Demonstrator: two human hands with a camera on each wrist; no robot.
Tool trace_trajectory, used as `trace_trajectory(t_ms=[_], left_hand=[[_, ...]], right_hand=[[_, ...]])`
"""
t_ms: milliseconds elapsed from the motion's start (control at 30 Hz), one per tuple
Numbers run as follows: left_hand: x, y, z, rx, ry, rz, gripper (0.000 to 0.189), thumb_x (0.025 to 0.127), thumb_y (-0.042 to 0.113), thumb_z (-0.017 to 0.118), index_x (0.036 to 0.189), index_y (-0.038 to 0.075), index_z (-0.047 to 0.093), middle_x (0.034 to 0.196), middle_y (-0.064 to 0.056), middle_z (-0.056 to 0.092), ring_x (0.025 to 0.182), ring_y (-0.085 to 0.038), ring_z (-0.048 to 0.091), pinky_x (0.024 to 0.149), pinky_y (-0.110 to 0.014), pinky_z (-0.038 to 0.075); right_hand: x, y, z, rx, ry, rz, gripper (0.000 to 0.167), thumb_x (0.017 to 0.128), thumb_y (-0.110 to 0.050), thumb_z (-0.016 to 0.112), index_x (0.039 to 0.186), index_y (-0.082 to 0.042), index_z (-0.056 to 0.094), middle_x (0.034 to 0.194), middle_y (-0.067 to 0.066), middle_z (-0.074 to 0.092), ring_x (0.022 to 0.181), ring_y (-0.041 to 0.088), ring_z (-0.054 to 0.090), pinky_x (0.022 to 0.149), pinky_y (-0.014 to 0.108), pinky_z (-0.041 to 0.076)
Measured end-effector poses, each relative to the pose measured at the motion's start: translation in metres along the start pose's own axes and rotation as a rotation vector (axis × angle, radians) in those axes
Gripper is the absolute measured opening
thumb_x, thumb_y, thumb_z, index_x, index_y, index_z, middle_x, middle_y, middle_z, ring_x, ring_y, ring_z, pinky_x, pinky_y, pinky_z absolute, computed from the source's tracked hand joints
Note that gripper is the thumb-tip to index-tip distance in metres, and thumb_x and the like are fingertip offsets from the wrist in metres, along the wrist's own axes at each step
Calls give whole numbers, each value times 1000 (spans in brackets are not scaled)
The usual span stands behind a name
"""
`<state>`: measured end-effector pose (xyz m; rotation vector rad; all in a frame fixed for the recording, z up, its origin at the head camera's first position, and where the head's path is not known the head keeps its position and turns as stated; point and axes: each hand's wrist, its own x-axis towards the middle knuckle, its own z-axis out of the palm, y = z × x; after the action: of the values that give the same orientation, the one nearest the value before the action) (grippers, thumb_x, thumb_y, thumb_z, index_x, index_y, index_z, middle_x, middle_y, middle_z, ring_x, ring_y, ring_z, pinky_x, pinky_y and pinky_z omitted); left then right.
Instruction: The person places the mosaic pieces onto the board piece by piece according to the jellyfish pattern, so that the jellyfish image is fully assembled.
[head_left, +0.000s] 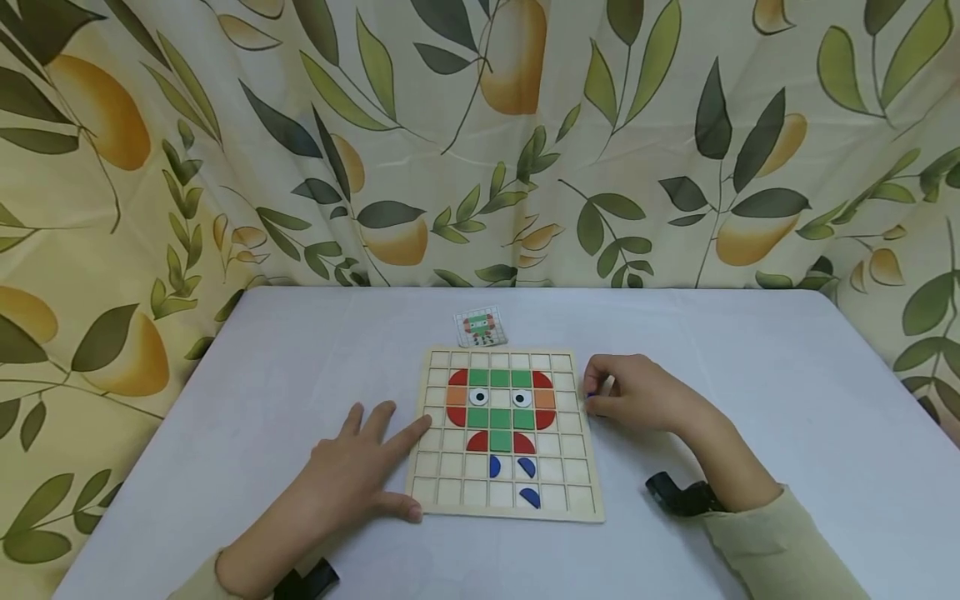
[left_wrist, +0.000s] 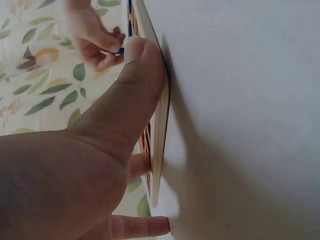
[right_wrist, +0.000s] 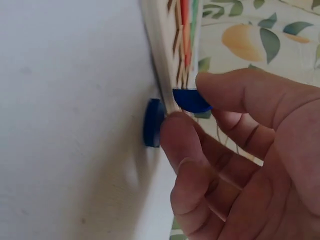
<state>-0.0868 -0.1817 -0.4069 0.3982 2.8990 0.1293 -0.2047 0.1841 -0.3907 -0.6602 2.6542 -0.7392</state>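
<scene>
A square wooden grid board (head_left: 581, 472) lies on the table, bearing a figure of green, red and orange pieces with two eye pieces (head_left: 478, 397). Below the figure, the lower cells hold a few blue half-round pieces (head_left: 529, 497). My left hand (head_left: 360, 471) rests at the board's left side with spread fingers, its thumb by the lower left corner. Beside the right edge, my right hand (head_left: 647, 396) pinches a blue half-round piece (right_wrist: 192, 101) between thumb and finger. Another blue piece (right_wrist: 153, 123) shows next to the board's edge, near a fingertip, in the right wrist view.
A small picture card (head_left: 480, 327) showing a similar figure lies just behind the board. The white table (head_left: 300, 367) extends around it, and a leaf-and-fruit patterned curtain (head_left: 480, 142) hangs behind. Each wrist wears a black camera (head_left: 682, 496).
</scene>
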Motion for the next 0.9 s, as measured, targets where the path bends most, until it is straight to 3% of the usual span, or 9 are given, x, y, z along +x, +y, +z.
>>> trace_trajectory(t_ms=[200,300,433,533,600,733,900], left_hand=[[7,1,1,70,52,25,108,58,81,68,152,35,42,139,-15,47,108,-38,49,58,-42,50],[12,3,0,98,56,19,107,59,81,69,152,34,42,135,-16,48,99,-33,47,57,-38,48],[16,5,-1,90,44,-3,106,59,79,72,151,34,44,134,-17,47,100,-35,46,55,-38,47],[16,5,-2,64,30,-18,106,60,78,73,151,35,43,138,-17,46,109,-40,47,58,-44,51],[16,5,-2,51,22,-20,106,61,79,73,152,36,42,142,-18,44,120,-46,45,70,-57,53],[15,2,-4,3,-16,-20,104,64,80,70,154,39,37,155,-19,34,138,-56,31,89,-82,34],[15,-2,-3,-54,-53,-6,106,68,80,67,157,35,30,163,-19,22,145,-57,19,93,-87,22]], right_hand=[[0,-2,-4,58,2,6,14,88,-13,73,91,-14,60,79,-1,62,71,18,56,60,30,49],[0,-5,-5,80,16,-22,12,88,-12,71,93,-15,61,80,-1,63,72,18,56,59,30,49],[0,-14,-2,117,41,-78,11,88,-8,69,96,-14,64,83,-3,63,75,19,58,59,29,50],[0,-23,2,146,45,-121,12,88,-7,68,99,-13,65,84,-4,63,78,18,58,63,28,51],[1,-31,7,163,29,-150,13,89,-7,68,100,-13,66,85,-5,64,77,17,58,65,28,51],[0,-50,21,162,-28,-204,11,90,-10,69,100,-16,69,84,-10,65,77,14,59,68,27,52],[-2,-72,42,116,-83,-254,10,90,-12,70,94,-21,68,79,-16,64,72,7,58,65,25,52]])
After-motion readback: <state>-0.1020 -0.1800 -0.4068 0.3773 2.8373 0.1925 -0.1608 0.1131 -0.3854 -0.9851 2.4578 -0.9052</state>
